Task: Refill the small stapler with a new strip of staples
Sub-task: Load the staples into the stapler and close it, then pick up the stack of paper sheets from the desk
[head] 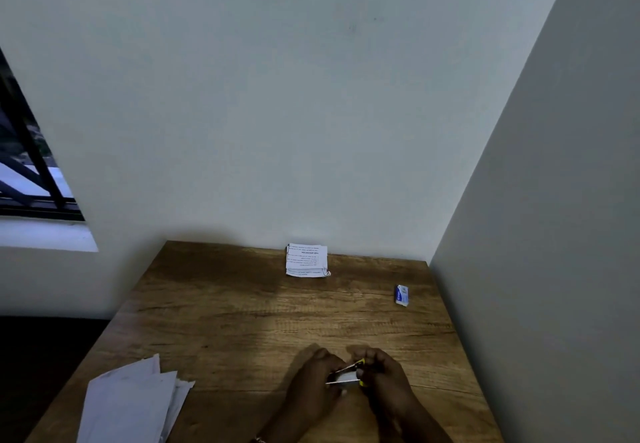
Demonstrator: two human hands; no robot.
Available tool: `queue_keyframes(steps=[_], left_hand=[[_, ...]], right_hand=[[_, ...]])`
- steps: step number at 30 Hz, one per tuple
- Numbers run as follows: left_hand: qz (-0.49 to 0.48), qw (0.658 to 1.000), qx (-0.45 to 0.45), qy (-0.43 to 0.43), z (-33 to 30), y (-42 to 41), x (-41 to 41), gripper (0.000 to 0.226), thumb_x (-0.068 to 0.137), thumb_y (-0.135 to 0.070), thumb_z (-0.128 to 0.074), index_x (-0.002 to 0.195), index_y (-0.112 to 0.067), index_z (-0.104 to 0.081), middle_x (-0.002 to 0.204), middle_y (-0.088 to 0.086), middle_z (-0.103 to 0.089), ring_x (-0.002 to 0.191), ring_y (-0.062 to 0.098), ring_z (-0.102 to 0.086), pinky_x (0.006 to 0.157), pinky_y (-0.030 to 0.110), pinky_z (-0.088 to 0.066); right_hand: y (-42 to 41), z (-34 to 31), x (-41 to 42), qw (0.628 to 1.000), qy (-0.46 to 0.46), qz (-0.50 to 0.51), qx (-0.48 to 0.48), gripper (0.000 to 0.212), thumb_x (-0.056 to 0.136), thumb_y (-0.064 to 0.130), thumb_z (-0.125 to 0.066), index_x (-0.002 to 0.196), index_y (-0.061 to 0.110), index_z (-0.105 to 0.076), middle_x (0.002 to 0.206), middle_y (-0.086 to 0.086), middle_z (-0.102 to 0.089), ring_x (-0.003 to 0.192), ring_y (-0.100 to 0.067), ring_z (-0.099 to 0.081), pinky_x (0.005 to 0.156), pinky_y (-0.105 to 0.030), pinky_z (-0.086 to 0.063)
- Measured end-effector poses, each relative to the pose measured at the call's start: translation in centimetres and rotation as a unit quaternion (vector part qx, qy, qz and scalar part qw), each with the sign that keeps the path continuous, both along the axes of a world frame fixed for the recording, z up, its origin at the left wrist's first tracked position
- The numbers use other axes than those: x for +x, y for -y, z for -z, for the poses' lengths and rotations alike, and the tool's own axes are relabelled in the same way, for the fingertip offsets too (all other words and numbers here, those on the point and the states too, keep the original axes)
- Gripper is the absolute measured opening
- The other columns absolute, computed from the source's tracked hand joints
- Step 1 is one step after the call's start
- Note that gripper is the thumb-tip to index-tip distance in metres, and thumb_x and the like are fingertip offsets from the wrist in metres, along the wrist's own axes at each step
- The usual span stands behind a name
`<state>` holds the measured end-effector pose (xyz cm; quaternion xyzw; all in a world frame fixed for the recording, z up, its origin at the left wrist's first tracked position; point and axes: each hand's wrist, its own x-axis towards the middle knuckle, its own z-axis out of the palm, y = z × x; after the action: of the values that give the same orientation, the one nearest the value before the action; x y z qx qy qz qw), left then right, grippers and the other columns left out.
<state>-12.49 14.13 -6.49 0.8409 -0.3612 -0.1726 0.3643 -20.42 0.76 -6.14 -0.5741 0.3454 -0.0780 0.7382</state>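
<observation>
A small stapler [347, 375] with yellow and silver parts is held between both hands near the table's front edge. Its top arm is lifted away from the metal base, so it forms an open V. My left hand [317, 382] grips its left end. My right hand [382, 378] grips the right, hinged end. A small blue and white staple box [402, 295] lies at the far right of the wooden table [242, 321], well apart from both hands. I cannot tell whether any staple strip sits in the stapler.
A folded stack of printed paper [307, 260] lies at the table's back edge against the wall. Loose white sheets [135, 404] overlap the front left corner. A wall [536, 269] runs along the table's right side. A window [27, 165] is at far left.
</observation>
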Motion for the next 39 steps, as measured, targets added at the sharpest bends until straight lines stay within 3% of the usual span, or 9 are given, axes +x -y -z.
queue_keyframes(steps=[4, 7, 8, 11, 13, 16, 23, 28, 39], left_hand=[[-0.004, 0.996, 0.050, 0.078, 0.2, 0.5, -0.4, 0.028, 0.075, -0.020, -0.061, 0.103, -0.023, -0.066, 0.109, 0.000, -0.062, 0.107, 0.015, -0.053, 0.092, 0.029, -0.043], [-0.015, 0.999, 0.030, 0.038, 0.3, 0.5, -0.2, 0.023, 0.075, -0.019, -0.063, 0.097, -0.019, -0.071, 0.104, 0.006, -0.066, 0.102, 0.018, -0.057, 0.091, 0.031, -0.045], [-0.015, 0.999, 0.025, 0.021, 0.2, 0.3, 0.0, 0.021, 0.074, -0.018, -0.064, 0.094, -0.017, -0.072, 0.101, 0.008, -0.067, 0.100, 0.019, -0.058, 0.090, 0.031, -0.045], [-0.026, 0.999, -0.010, -0.024, 0.1, -1.1, 0.7, 0.020, 0.073, -0.016, -0.070, 0.092, -0.015, -0.072, 0.099, 0.006, -0.068, 0.098, 0.017, -0.060, 0.088, 0.030, -0.047], [-0.083, 0.993, -0.047, -0.064, -0.1, -2.9, 1.4, 0.030, 0.073, -0.015, -0.076, 0.102, -0.015, -0.070, 0.106, 0.002, -0.064, 0.100, 0.011, -0.059, 0.086, 0.020, -0.049], [-0.182, 0.975, -0.085, -0.096, -0.7, -6.7, 2.9, 0.033, 0.073, -0.011, -0.076, 0.105, -0.015, -0.070, 0.106, -0.003, -0.060, 0.094, 0.008, -0.059, 0.080, 0.014, -0.048], [-0.427, 0.902, -0.068, -0.006, -1.8, -19.0, 5.4, 0.021, 0.086, -0.007, -0.061, 0.105, -0.012, -0.068, 0.115, 0.006, -0.065, 0.107, 0.018, -0.060, 0.094, 0.029, -0.050], [-0.538, 0.843, -0.017, -0.007, -1.5, -25.5, 4.7, 0.020, 0.084, -0.009, -0.065, 0.103, -0.013, -0.068, 0.123, 0.010, -0.060, 0.118, 0.025, -0.054, 0.102, 0.036, -0.046], [-0.516, 0.852, 0.046, -0.069, -0.9, -28.7, 3.2, 0.059, 0.084, -0.023, -0.068, 0.137, -0.017, -0.043, 0.140, 0.005, -0.046, 0.128, 0.021, -0.045, 0.104, 0.036, -0.043]], right_hand=[[-0.5, 0.1, 0.1, 0.992, -0.026, -0.017, -0.126, 0.038, 0.072, -0.022, -0.058, 0.085, 0.010, -0.072, 0.099, -0.013, -0.074, 0.089, -0.028, -0.069, 0.081, -0.038, -0.052], [-1.4, -1.0, 0.3, 0.961, -0.089, -0.043, -0.259, 0.034, 0.069, -0.008, -0.069, 0.073, 0.026, -0.070, 0.084, 0.007, -0.074, 0.083, -0.015, -0.069, 0.067, -0.003, -0.047], [-1.7, -1.3, 0.5, 0.950, -0.104, -0.048, -0.291, 0.031, 0.068, -0.004, -0.071, 0.072, 0.027, -0.069, 0.083, 0.007, -0.074, 0.081, -0.015, -0.068, 0.062, -0.003, -0.045], [-2.8, -2.4, 1.5, 0.909, -0.176, -0.066, -0.373, 0.027, 0.070, 0.008, -0.073, 0.092, 0.023, -0.069, 0.101, 0.000, -0.067, 0.096, -0.020, -0.064, 0.078, -0.020, -0.049], [-4.0, -3.5, 2.8, 0.847, -0.256, -0.103, -0.455, 0.033, 0.073, 0.017, -0.072, 0.101, 0.032, -0.065, 0.114, 0.001, -0.058, 0.111, -0.023, -0.055, 0.091, -0.034, -0.044], [-6.3, -4.4, 5.1, 0.809, -0.245, -0.126, -0.519, 0.033, 0.077, 0.016, -0.065, 0.103, 0.036, -0.063, 0.124, 0.002, -0.054, 0.118, -0.026, -0.046, 0.096, -0.042, -0.039], [-15.0, -3.3, 9.7, 0.809, -0.095, -0.300, -0.497, 0.026, 0.085, 0.019, -0.061, 0.108, 0.030, -0.063, 0.124, 0.004, -0.057, 0.115, -0.018, -0.053, 0.098, -0.039, -0.044], [-21.2, -2.2, 11.0, 0.838, -0.056, -0.348, -0.417, 0.023, 0.086, 0.013, -0.063, 0.107, 0.022, -0.064, 0.113, -0.001, -0.065, 0.093, -0.010, -0.060, 0.082, -0.025, -0.053], [-25.9, -0.5, 12.2, 0.867, -0.129, -0.375, -0.300, 0.035, 0.080, 0.030, -0.073, 0.110, 0.016, -0.061, 0.102, -0.001, -0.067, 0.084, -0.014, -0.069, 0.082, -0.037, -0.060]])
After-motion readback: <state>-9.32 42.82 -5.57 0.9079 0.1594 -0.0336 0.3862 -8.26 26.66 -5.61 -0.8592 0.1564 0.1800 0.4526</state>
